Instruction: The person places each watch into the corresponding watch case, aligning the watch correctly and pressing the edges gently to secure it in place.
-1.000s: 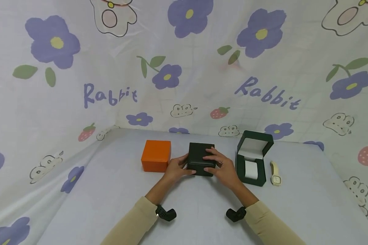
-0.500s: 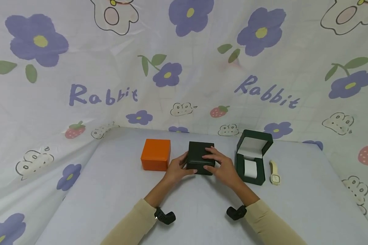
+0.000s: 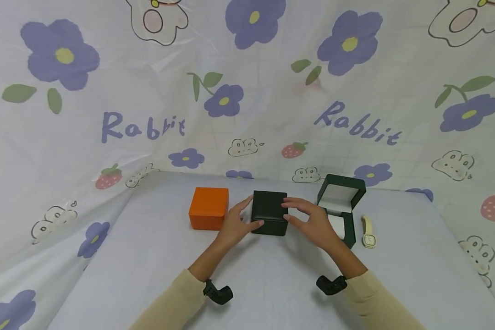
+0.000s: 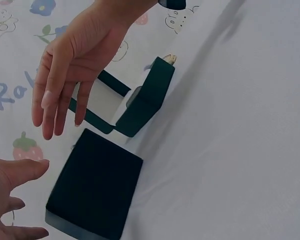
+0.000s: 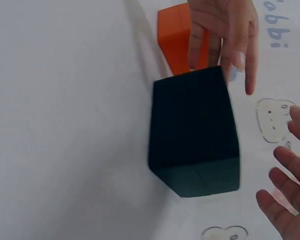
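Observation:
A closed black box [image 3: 269,210] with a smooth padded lid sits on the table between both hands. My left hand [image 3: 233,228] is at its left side, fingers spread; in the left wrist view those fingers [image 4: 27,172] stand apart from the box [image 4: 95,185]. On the other side, my right hand [image 3: 315,223] has fingers extended toward the box's right edge. The right wrist view has the right hand [image 5: 290,182] away from the box [image 5: 195,120], fingers loosely bent and holding nothing.
An orange box [image 3: 208,208] stands just left of the left hand. To the right, an open dark green watch box [image 3: 349,231] holds a white cushion, partly hidden by the right hand. A gold-coloured wristwatch [image 3: 369,233] lies beyond it. Printed cloth [image 3: 268,114] hangs behind.
My right hand has come off the lid and shifted right. The left hand's fingers have loosened from the black box's left side, and the box has stayed in place.

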`<move>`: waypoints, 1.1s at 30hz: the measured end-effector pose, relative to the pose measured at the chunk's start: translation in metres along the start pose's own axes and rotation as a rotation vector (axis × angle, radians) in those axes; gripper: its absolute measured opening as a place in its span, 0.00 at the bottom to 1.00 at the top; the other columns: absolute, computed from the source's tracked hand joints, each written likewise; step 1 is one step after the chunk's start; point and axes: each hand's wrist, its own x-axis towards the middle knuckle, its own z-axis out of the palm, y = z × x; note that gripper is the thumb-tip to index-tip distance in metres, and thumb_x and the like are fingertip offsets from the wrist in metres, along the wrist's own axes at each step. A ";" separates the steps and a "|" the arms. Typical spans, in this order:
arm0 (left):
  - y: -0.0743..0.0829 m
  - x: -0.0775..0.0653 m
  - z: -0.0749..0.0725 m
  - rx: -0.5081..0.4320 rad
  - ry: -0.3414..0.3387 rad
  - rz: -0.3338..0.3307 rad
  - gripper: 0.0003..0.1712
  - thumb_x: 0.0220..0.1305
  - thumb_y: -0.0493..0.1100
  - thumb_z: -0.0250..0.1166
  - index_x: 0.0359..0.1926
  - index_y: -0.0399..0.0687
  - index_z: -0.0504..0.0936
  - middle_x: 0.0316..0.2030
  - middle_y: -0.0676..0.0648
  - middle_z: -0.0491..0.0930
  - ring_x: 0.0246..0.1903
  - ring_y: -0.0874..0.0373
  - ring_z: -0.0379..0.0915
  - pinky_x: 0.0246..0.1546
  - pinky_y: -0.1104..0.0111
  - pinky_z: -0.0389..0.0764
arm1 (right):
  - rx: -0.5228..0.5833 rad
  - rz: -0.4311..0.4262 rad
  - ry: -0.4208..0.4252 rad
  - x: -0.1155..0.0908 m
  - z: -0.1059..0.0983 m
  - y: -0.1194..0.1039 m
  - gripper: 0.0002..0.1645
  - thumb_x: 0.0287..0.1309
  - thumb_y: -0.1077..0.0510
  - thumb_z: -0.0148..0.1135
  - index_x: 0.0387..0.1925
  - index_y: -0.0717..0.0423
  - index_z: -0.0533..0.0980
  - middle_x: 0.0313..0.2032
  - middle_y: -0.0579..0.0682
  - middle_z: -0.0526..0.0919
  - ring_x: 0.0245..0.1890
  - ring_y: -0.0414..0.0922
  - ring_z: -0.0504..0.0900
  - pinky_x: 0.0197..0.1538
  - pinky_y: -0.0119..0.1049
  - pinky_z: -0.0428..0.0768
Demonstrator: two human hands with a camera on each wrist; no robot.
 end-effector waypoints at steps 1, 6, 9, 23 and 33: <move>0.003 -0.001 0.000 0.009 0.006 0.010 0.46 0.59 0.44 0.77 0.76 0.50 0.65 0.74 0.44 0.65 0.73 0.44 0.58 0.67 0.45 0.69 | 0.006 0.002 0.001 -0.001 -0.005 -0.002 0.20 0.64 0.62 0.69 0.57 0.53 0.82 0.63 0.51 0.79 0.68 0.52 0.72 0.67 0.57 0.73; 0.018 -0.004 0.000 0.104 0.041 0.066 0.44 0.60 0.46 0.77 0.75 0.54 0.68 0.73 0.45 0.67 0.73 0.46 0.60 0.68 0.48 0.69 | 0.014 0.008 0.016 -0.008 -0.025 -0.008 0.17 0.67 0.57 0.66 0.57 0.52 0.83 0.59 0.49 0.83 0.63 0.50 0.77 0.63 0.54 0.78; 0.028 -0.007 0.002 0.149 0.038 0.122 0.44 0.60 0.47 0.76 0.75 0.54 0.68 0.73 0.42 0.66 0.73 0.44 0.59 0.70 0.46 0.66 | -0.005 0.007 0.027 -0.015 -0.036 -0.011 0.16 0.69 0.53 0.65 0.56 0.50 0.84 0.55 0.47 0.85 0.58 0.47 0.81 0.59 0.49 0.82; 0.056 -0.007 0.033 0.172 -0.100 0.309 0.44 0.61 0.49 0.75 0.75 0.57 0.67 0.73 0.48 0.67 0.73 0.52 0.59 0.71 0.48 0.66 | -0.024 0.031 0.051 -0.053 -0.081 -0.015 0.14 0.71 0.55 0.63 0.54 0.52 0.84 0.48 0.46 0.89 0.45 0.35 0.86 0.48 0.25 0.82; 0.057 0.008 0.065 0.240 -0.180 0.415 0.43 0.62 0.49 0.75 0.75 0.52 0.67 0.72 0.48 0.68 0.72 0.54 0.61 0.70 0.56 0.69 | -0.040 0.105 0.128 -0.075 -0.106 -0.003 0.16 0.72 0.55 0.61 0.55 0.55 0.83 0.47 0.52 0.88 0.43 0.34 0.86 0.47 0.20 0.79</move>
